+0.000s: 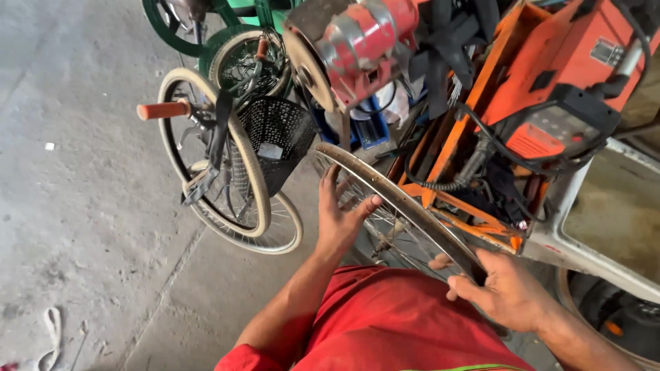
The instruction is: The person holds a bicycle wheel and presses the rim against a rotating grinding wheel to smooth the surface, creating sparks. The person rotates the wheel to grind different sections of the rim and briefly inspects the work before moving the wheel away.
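- Bare wheel rim [405, 206], metal, spoked, no tyre, held tilted in front of the red shirt [392, 323], running from upper left down to lower right.
- Left hand [342, 216] spread open against the rim's upper stretch, fingers fanned over the spokes, thumb hooked onto the rim's edge.
- Right hand [505, 288] clamped around the rim's lower end, fingers curled under, thumb on top.
- Spokes [385, 230] fanning inside the rim toward what looks like a hub, blurred and partly hidden behind the rim.
- Just behind the rim, an orange metal frame [467, 199] with a coiled black cable [440, 184] draped over it.
- Above the frame and right of the rim, an orange welding machine [570, 75] with black cables looped around it.
- Above the rim, a red bench grinder [357, 48] with a round disc on its side facing left.
- Left of the rim, a small bicycle [220, 158] standing on the concrete, with cream tyres, a black mesh basket [275, 137] and an orange handlebar grip [163, 110].
- Beyond the bicycle, further from the rim, green wheels [165, 31] at the top edge.
- Right of the rim, past the frame, a white-edged tray [605, 206] with a dull brownish surface.
- Far left of the rim, grey concrete floor [75, 206], dusty, with a white strap [49, 336] lying at the bottom corner.
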